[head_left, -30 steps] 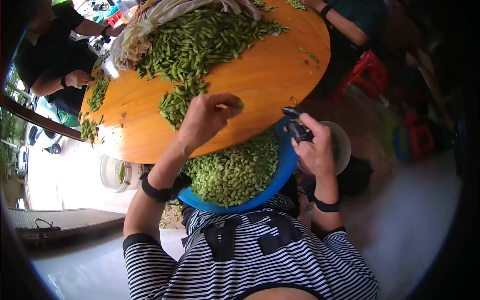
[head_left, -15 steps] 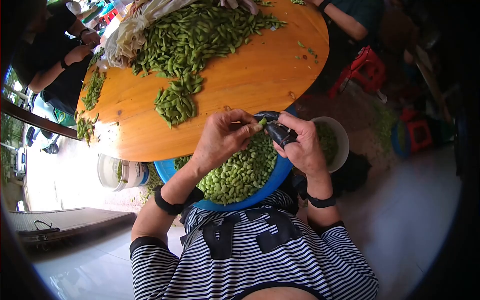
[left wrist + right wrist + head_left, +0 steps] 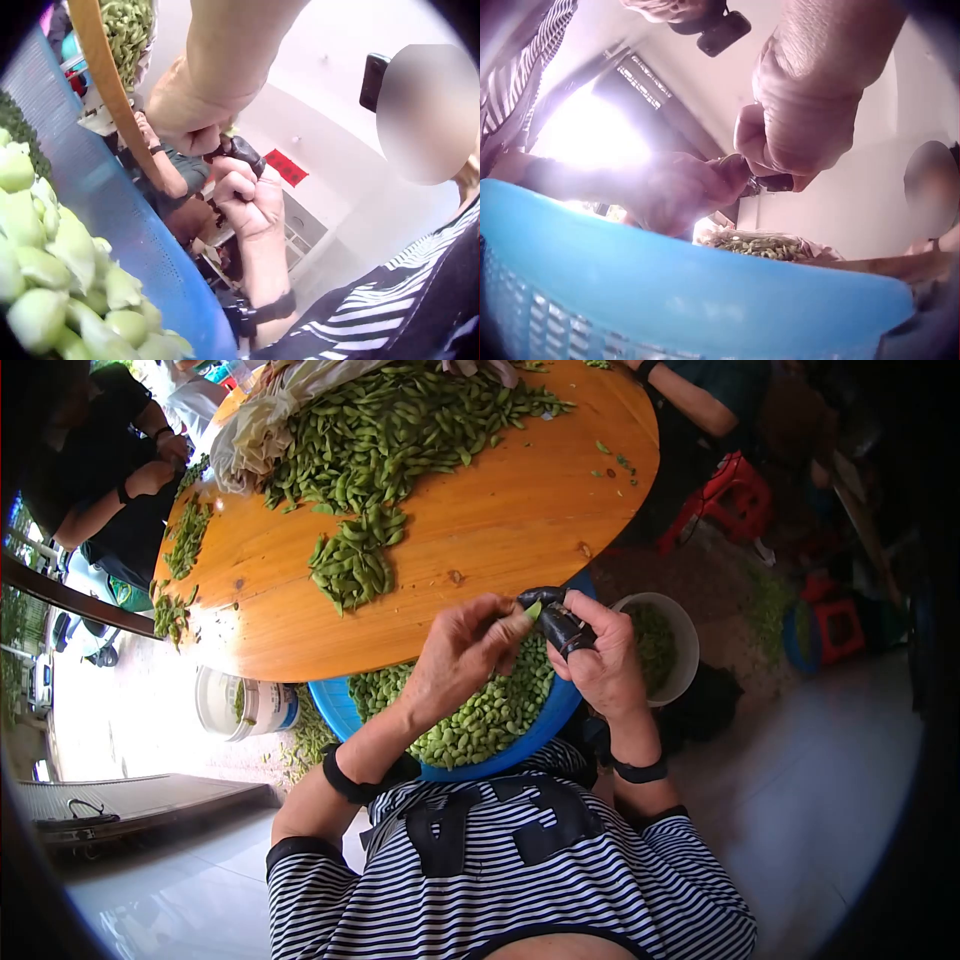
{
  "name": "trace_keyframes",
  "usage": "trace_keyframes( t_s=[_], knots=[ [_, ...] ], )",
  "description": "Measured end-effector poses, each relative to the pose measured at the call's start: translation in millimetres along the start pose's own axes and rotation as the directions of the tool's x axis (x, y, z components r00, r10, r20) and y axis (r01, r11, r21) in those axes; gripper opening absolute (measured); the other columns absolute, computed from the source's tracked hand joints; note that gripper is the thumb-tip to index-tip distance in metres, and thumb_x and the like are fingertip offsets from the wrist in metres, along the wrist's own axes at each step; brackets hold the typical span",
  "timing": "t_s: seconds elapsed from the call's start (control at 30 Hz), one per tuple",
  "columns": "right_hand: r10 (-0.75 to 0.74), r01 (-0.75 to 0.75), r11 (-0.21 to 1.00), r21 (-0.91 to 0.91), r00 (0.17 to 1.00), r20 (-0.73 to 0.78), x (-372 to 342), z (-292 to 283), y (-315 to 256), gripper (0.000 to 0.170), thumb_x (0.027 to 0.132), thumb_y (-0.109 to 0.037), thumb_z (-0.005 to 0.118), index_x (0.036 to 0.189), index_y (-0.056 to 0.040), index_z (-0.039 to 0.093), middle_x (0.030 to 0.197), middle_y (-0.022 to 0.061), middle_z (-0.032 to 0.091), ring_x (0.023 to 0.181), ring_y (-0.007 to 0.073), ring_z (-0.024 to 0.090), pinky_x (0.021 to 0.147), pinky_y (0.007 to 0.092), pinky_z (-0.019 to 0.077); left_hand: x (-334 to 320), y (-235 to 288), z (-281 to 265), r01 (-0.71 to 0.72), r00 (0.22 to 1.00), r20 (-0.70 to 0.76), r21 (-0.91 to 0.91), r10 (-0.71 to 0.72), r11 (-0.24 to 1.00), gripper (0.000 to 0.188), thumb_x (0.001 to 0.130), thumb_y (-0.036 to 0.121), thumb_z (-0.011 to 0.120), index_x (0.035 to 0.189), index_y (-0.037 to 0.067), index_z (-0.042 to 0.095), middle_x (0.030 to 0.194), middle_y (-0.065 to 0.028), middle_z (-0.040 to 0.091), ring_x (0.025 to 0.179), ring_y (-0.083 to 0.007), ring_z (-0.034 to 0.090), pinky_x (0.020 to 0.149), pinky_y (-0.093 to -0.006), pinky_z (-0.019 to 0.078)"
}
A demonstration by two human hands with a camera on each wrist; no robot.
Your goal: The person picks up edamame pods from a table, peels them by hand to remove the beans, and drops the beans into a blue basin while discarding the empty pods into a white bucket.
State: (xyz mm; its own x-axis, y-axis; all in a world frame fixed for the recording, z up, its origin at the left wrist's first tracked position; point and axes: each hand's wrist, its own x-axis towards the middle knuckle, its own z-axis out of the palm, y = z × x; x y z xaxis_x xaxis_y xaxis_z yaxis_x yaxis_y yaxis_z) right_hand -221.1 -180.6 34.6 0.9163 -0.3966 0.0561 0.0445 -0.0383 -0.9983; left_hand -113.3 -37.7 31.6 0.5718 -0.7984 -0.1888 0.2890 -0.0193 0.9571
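Note:
Over a blue basket (image 3: 567, 725) of shelled green beans (image 3: 470, 728), both hands meet at the near edge of the round table. The left hand (image 3: 462, 655) pinches a green pod (image 3: 534, 610) between thumb and fingers. The right hand (image 3: 600, 660) has black coverings (image 3: 563, 628) on its thumb and a finger, which touch the pod's end; its other fingers are curled. In the left wrist view the right hand (image 3: 251, 195) is curled beside the left. The right wrist view shows the left hand (image 3: 686, 191) against the right hand (image 3: 802, 120), behind the basket's blue rim (image 3: 705, 277).
A small pile of pods (image 3: 352, 560) and a large heap (image 3: 390, 435) lie on the wooden table (image 3: 500, 525), by a cloth (image 3: 250, 445). White buckets stand left (image 3: 225, 705) and right (image 3: 685, 650) of the basket. Red stools (image 3: 735, 500) and other people are around the table.
The left hand came from above the table down to the right hand, carrying a pod. Over the last half second it has shifted slightly right, and the pod's tip now points upward.

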Motion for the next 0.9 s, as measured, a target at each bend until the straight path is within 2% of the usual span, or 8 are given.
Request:
trace_keyframes(
  t_s=[0.13,0.27,0.47,0.57,0.7,0.77,0.87,0.9],
  knots=[
    [0.091,-0.091,0.996,-0.024,0.995,0.029,-3,5,-9,0.012,0.075,0.002,0.054,0.085,0.0004,0.06,0.065,-0.0027,0.051,0.06,0.0025,0.046,0.05,0.0209,0.0379,2,-11,-6,-0.152,0.988,0.034,0.187,0.148,0.971,0.025,0.089,0.018,0.069,0.094,-0.002,0.055,0.07,0.0029,0.054,0.063,-0.0047,0.047,0.058,-0.0214,0.0425],
    [0.122,-0.134,0.983,0.123,0.988,0.098,-4,1,-2,0.014,0.074,0.003,0.055,0.087,0.0008,0.06,0.065,-0.0026,0.051,0.06,0.0031,0.046,0.051,0.0205,0.0384,3,-14,-11,-0.136,0.991,0.037,0.234,0.131,0.963,0.024,0.09,0.02,0.067,0.09,-0.002,0.056,0.063,0.0012,0.05,0.059,-0.006,0.043,0.052,-0.0247,0.0377],
    [0.015,-0.015,1.0,-0.006,1.0,-0.022,-2,10,1,0.013,0.074,0.005,0.053,0.084,-0.0001,0.059,0.063,-0.0031,0.048,0.056,0.0019,0.042,0.049,0.02,0.0369,2,0,-18,-0.155,0.987,0.127,0.546,0.102,0.823,0.019,0.099,0.02,0.054,0.091,0.002,0.055,0.063,0.0036,0.046,0.058,-0.0044,0.045,0.053,-0.0215,0.0371],
    [0.009,-0.008,1.0,-0.013,1.0,0.023,-1,6,4,0.011,0.074,0.004,0.052,0.081,-0.0006,0.058,0.062,-0.0034,0.048,0.055,0.0014,0.041,0.047,0.02,0.0359,4,7,-20,-0.104,0.992,0.105,0.456,0.062,0.884,0.025,0.096,0.022,0.056,0.085,0.0,0.056,0.055,-0.0016,0.044,0.052,-0.0111,0.043,0.05,-0.0286,0.0379],
    [0.12,-0.139,0.971,0.197,0.987,0.105,-2,3,6,0.01,0.074,0.004,0.051,0.08,-0.0006,0.058,0.063,-0.0036,0.048,0.055,0.0014,0.041,0.047,0.0195,0.0353,9,7,-31,-0.107,0.985,0.171,0.495,0.025,0.862,0.029,0.099,0.027,0.051,0.087,0.001,0.058,0.061,-0.0027,0.053,0.054,-0.0103,0.049,0.053,-0.0269,0.0434],
    [0.144,-0.182,0.936,0.303,0.979,0.143,-2,2,5,0.01,0.074,0.004,0.05,0.079,-0.0007,0.058,0.062,-0.0037,0.047,0.055,0.0011,0.041,0.047,0.0191,0.0348,10,7,-34,0.104,0.948,0.291,0.095,-0.128,0.99,0.03,0.1,0.031,0.051,0.092,0.002,0.058,0.072,-0.0038,0.06,0.059,-0.0107,0.057,0.059,-0.0246,0.0492],
    [0.137,-0.143,0.988,0.057,0.987,0.088,-4,6,2,0.012,0.073,0.005,0.049,0.08,0.0004,0.057,0.064,0.001,0.05,0.056,0.007,0.047,0.049,0.0234,0.0391,8,1,-32,0.155,0.94,0.307,-0.001,-0.147,0.988,0.033,0.099,0.034,0.051,0.095,0.002,0.057,0.081,-0.0042,0.063,0.066,-0.0113,0.062,0.064,-0.0238,0.0525],
    [0.013,-0.01,0.992,-0.122,1.0,0.026,-5,11,2,0.011,0.073,0.005,0.05,0.08,0.001,0.057,0.067,0.0052,0.052,0.058,0.014,0.051,0.052,0.0266,0.0415,7,-2,-31,0.154,0.941,0.307,-0.003,-0.146,0.988,0.033,0.099,0.034,0.051,0.095,0.002,0.057,0.081,-0.0042,0.063,0.066,-0.0113,0.062,0.064,-0.0238,0.0525]
  ],
)
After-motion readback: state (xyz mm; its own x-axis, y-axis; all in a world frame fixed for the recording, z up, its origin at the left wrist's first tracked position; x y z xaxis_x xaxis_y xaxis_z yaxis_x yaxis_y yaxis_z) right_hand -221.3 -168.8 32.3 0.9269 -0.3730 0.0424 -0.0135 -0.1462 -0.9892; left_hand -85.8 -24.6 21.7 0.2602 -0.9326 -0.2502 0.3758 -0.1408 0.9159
